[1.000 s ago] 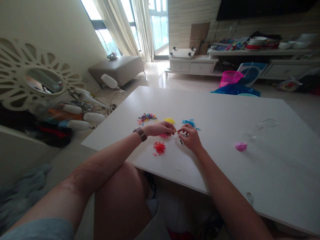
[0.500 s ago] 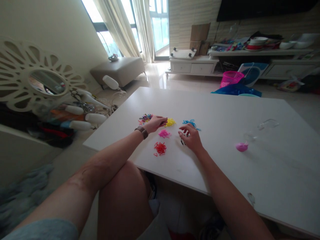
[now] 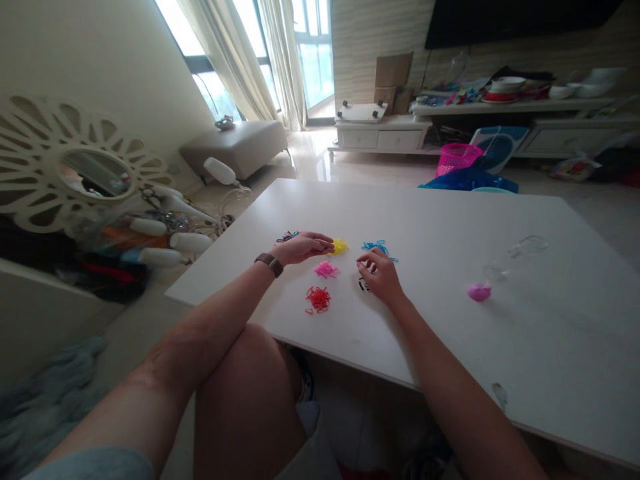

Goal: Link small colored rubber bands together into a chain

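My left hand [image 3: 304, 247], with a watch on its wrist, hovers between the mixed-colour pile of small rubber bands [image 3: 287, 237] and the yellow bands [image 3: 340, 247]. Its palm is turned partly up and its fingers are drawn together; whatever lies in them is too small to make out. My right hand [image 3: 382, 273] is above a few black bands [image 3: 361, 285], fingers curled with a gap to the thumb. Just beyond it are blue bands [image 3: 376, 247], partly covered by the hand. Pink bands [image 3: 326, 269] and red bands [image 3: 319, 300] lie nearer me in separate heaps.
The white table [image 3: 430, 347] also holds a pink object [image 3: 479, 292] and clear plastic pieces [image 3: 527, 246] on the right. A lamp with white shades [image 3: 190, 241] stands by the left edge. Beyond the table is a pink basket [image 3: 457, 159].
My left hand has turned its palm more upward and shifted slightly left. My right hand's fingers have come closer together above the black bands. The view has shifted slightly.
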Demonstrator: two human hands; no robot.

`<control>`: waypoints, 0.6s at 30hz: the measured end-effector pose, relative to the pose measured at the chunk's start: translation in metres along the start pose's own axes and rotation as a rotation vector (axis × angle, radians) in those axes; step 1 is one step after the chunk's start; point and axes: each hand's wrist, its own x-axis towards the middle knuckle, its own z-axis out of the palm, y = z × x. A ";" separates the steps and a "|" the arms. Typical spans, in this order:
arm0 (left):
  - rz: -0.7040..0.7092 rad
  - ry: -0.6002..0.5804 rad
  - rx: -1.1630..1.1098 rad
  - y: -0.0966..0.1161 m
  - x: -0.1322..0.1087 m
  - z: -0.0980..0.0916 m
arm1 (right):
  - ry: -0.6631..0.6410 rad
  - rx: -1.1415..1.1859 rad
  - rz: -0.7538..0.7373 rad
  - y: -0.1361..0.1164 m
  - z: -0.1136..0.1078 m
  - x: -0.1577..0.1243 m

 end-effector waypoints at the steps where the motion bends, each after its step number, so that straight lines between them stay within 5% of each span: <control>1: -0.008 -0.065 0.037 0.003 -0.006 -0.003 | -0.001 -0.001 0.004 0.000 0.000 0.000; 8: -0.024 -0.311 0.353 0.017 -0.030 0.003 | -0.010 -0.007 0.013 0.001 -0.001 0.000; 18: -0.069 -0.472 0.449 0.009 -0.025 0.015 | -0.027 -0.024 0.006 0.003 0.000 0.000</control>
